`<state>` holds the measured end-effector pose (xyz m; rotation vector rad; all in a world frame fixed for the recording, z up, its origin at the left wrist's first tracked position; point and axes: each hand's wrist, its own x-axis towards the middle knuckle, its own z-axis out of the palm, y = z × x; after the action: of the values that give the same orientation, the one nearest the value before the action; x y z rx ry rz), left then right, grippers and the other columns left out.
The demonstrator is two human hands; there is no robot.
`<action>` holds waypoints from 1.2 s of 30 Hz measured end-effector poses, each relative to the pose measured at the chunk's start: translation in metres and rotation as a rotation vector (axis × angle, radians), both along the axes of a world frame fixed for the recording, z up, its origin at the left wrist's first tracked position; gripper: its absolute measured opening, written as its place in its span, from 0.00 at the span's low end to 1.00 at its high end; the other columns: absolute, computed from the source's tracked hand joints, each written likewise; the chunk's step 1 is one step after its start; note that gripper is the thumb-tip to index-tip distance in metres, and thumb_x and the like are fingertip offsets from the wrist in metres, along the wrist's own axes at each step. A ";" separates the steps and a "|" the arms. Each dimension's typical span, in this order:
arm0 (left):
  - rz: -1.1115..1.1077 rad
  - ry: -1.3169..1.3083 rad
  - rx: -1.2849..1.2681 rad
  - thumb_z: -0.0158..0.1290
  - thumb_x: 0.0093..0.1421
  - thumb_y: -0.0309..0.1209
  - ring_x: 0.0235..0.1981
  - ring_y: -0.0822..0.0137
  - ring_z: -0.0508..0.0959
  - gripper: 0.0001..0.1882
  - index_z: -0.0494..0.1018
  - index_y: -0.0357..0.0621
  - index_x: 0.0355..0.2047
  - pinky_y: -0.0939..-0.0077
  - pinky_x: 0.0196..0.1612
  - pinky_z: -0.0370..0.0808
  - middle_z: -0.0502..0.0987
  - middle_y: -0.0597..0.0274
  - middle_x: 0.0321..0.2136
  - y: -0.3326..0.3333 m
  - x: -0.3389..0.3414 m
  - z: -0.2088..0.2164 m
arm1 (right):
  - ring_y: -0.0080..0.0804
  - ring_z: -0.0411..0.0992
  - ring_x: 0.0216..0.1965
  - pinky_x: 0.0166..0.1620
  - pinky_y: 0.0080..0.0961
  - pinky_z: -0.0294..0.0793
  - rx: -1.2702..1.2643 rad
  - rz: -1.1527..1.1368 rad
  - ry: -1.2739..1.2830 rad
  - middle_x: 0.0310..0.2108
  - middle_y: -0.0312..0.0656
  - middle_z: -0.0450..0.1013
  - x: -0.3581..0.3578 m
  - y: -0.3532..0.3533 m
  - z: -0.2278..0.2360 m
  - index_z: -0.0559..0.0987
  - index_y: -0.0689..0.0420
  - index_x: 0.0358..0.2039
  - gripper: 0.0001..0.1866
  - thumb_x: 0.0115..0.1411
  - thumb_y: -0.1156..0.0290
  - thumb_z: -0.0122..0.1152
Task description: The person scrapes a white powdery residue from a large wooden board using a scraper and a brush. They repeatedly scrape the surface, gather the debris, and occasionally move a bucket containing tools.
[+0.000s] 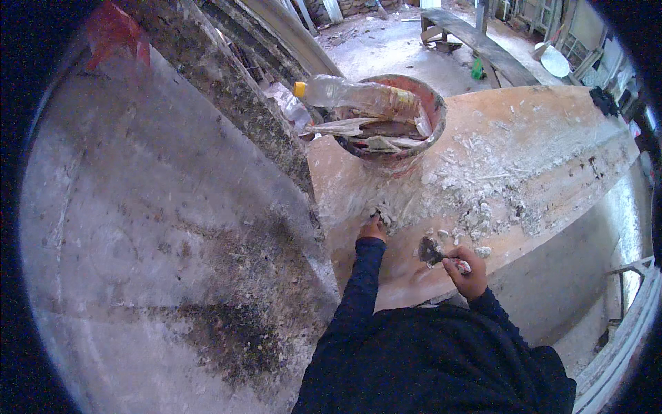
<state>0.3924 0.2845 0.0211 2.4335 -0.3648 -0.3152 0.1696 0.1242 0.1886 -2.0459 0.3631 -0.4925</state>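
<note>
My right hand grips a putty knife by its handle. The dark, plaster-smeared blade points left, low over a tan board or touching it. Farther left, my left hand reaches down to the same board with its fingers closed. Something small and dark shows at its fingertips, beside whitish scraps, too small to name. Lumps and flakes of white plaster-like material lie thickly across the board's middle and right.
Beyond my hands a reddish bucket stands on the board, holding broken strips and a clear plastic bottle with a yellow cap. A stained grey panel fills the left side. A wooden bench stands farther back.
</note>
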 end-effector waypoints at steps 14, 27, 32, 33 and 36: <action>0.057 0.008 0.059 0.54 0.48 0.41 0.33 0.43 0.74 0.28 0.59 0.50 0.48 0.55 0.35 0.70 0.75 0.44 0.30 0.100 -0.117 0.088 | 0.35 0.73 0.27 0.31 0.29 0.72 -0.052 0.212 -0.023 0.24 0.46 0.73 0.202 0.065 -0.049 0.75 0.57 0.31 0.14 0.48 0.62 0.62; 0.247 0.154 -0.043 0.53 0.49 0.39 0.36 0.50 0.75 0.21 0.66 0.49 0.44 0.63 0.38 0.71 0.75 0.48 0.34 0.175 -0.165 0.071 | 0.32 0.72 0.20 0.26 0.28 0.70 -0.207 -0.170 0.138 0.18 0.44 0.72 0.137 -0.058 -0.038 0.75 0.57 0.23 0.10 0.46 0.64 0.58; 0.236 0.150 -0.088 0.53 0.49 0.39 0.37 0.54 0.75 0.22 0.67 0.46 0.44 0.67 0.41 0.71 0.75 0.49 0.36 0.167 -0.162 0.069 | 0.27 0.72 0.22 0.25 0.23 0.71 0.112 0.173 -0.060 0.23 0.44 0.73 0.150 0.025 -0.059 0.76 0.58 0.26 0.08 0.48 0.67 0.59; 0.237 0.128 -0.073 0.54 0.49 0.39 0.38 0.54 0.75 0.22 0.67 0.45 0.44 0.67 0.41 0.70 0.75 0.50 0.36 0.166 -0.161 0.075 | 0.28 0.72 0.23 0.27 0.24 0.71 0.091 0.240 -0.048 0.24 0.44 0.74 0.150 0.048 -0.052 0.77 0.57 0.27 0.09 0.47 0.66 0.59; 0.228 0.173 -0.202 0.53 0.50 0.38 0.38 0.55 0.75 0.22 0.68 0.43 0.44 0.68 0.42 0.70 0.74 0.52 0.38 0.139 -0.156 0.102 | 0.31 0.72 0.23 0.30 0.26 0.71 0.006 0.188 -0.016 0.23 0.42 0.74 0.152 0.033 -0.075 0.76 0.58 0.26 0.10 0.47 0.65 0.60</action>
<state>0.2364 0.4237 0.1232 2.2039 -0.0389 -0.3665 0.3220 0.1567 0.1132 -2.0453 0.1598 -0.3921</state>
